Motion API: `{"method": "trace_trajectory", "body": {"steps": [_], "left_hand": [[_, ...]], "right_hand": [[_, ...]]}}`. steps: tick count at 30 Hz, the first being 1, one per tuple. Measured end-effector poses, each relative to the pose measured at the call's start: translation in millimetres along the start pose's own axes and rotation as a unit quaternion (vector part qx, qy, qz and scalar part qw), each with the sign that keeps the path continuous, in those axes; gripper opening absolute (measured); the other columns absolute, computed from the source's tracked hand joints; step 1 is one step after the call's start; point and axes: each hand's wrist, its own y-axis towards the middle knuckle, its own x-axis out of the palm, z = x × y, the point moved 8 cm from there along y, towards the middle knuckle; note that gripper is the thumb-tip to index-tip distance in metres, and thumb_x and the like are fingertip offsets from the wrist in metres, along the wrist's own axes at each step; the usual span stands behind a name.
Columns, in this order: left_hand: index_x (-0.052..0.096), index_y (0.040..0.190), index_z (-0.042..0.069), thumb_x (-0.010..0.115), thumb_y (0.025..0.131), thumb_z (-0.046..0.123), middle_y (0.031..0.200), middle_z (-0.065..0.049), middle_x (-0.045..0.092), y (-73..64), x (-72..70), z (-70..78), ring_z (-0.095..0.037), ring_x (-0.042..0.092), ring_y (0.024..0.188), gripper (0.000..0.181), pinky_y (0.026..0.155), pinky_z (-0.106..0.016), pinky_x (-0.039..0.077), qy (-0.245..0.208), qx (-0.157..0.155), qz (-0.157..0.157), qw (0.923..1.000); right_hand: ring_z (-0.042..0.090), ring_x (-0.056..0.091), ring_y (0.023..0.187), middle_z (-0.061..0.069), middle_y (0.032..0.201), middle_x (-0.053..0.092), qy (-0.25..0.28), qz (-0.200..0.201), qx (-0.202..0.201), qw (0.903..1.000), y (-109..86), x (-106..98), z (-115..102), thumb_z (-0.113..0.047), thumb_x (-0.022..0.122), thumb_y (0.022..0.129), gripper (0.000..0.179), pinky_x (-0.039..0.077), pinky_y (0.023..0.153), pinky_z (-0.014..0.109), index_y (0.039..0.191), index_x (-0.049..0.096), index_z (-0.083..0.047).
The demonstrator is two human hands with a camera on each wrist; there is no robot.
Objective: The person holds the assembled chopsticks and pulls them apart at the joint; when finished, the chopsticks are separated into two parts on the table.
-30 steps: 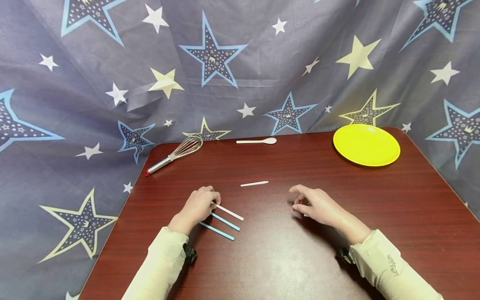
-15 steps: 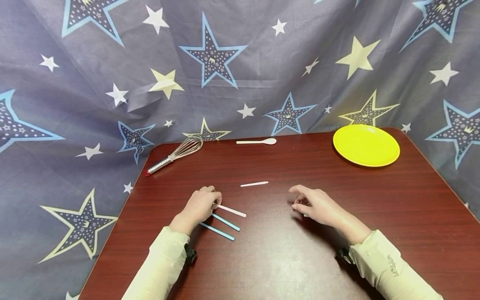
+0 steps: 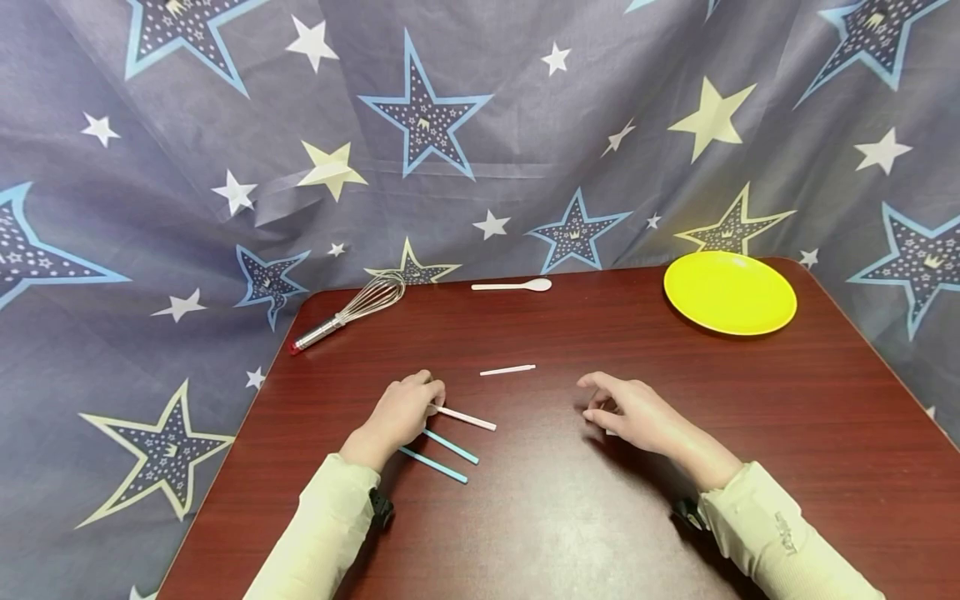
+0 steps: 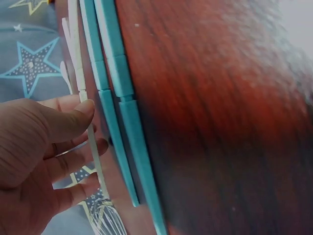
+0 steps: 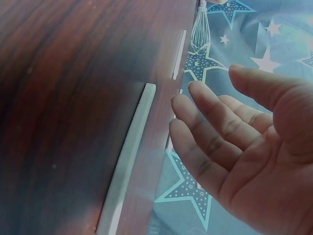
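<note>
Pinching a pale stick (image 3: 467, 418) between thumb and fingers, the left grip (image 3: 396, 411) is over the left part of the worktop (image 3: 570, 517) in the head view, the stick's free end pointing rightward. Two blue sticks (image 3: 452, 446) lie just beside it, nearer the person, their left ends hidden under the grip. Well apart on the other side, the right grip (image 3: 637, 410) is loosely spread. Farther back are a thin stick (image 3: 507, 370), a spoon (image 3: 513, 286), a whisk (image 3: 341, 319) and a yellow plate (image 3: 730, 293).

From the left wrist, the thumb presses across the pale stick with fingers behind it; the blue sticks run alongside, apart from the grip.

From the right wrist, the right grip's fingers are slightly bent, palm showing; a white stick (image 5: 128, 159) lies on the worktop near the fingertips, apart from them.
</note>
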Motion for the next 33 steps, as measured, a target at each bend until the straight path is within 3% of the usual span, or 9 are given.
{"method": "trace_trajectory", "body": {"steps": [8,13,18,23,33], "left_hand": [[0.054,0.077,0.015,0.074,0.083,0.003,0.074,0.004,0.051,2.8,-10.2,7.7,-0.016,0.052,0.067,0.024,0.064,-0.035,0.044,-0.058,-0.004,0.010,0.9982],[0.054,0.081,0.015,0.073,0.086,0.010,0.073,0.006,0.055,6.6,-13.5,17.5,-0.014,0.053,0.067,0.020,0.065,-0.035,0.045,-0.090,-0.010,0.021,0.9957],[0.055,0.085,0.017,0.071,0.088,0.014,0.075,0.006,0.060,11.5,-15.6,33.9,-0.014,0.057,0.069,0.017,0.065,-0.036,0.048,-0.107,-0.006,0.036,0.9935],[0.057,0.088,0.018,0.070,0.089,0.016,0.078,0.007,0.061,18.1,-12.8,53.4,-0.010,0.058,0.070,0.013,0.065,-0.034,0.048,-0.133,0.001,0.037,0.9904],[0.060,0.093,0.019,0.068,0.092,0.020,0.082,0.009,0.063,30.2,-4.8,88.5,-0.006,0.059,0.073,0.009,0.067,-0.029,0.048,-0.157,0.021,0.031,0.9869]], "right_hand": [[0.006,0.060,0.063,-0.005,0.083,0.067,-0.002,-0.002,-0.002,1.0000,0.9,0.9,-0.7,-0.008,0.068,0.090,0.034,0.050,0.063,0.025,0.122,0.057,-0.003],[0.008,0.062,0.070,-0.002,0.088,0.069,-0.017,0.000,-0.003,0.9999,2.4,2.1,-1.3,-0.010,0.068,0.090,0.035,0.051,0.068,0.032,0.123,0.059,-0.003],[0.019,0.067,0.085,0.008,0.102,0.070,-0.021,0.019,-0.015,0.9995,4.9,1.9,-5.5,-0.012,0.069,0.090,0.033,0.054,0.076,0.039,0.121,0.063,-0.003],[0.023,0.067,0.089,0.008,0.112,0.068,-0.035,0.045,-0.035,0.9977,7.3,1.7,-12.8,-0.013,0.070,0.089,0.032,0.053,0.079,0.039,0.119,0.065,-0.004],[0.021,0.067,0.092,0.006,0.105,0.070,-0.069,0.037,-0.058,0.9952,16.6,9.8,-30.0,-0.016,0.070,0.089,0.027,0.051,0.083,0.041,0.114,0.068,-0.006]]}}
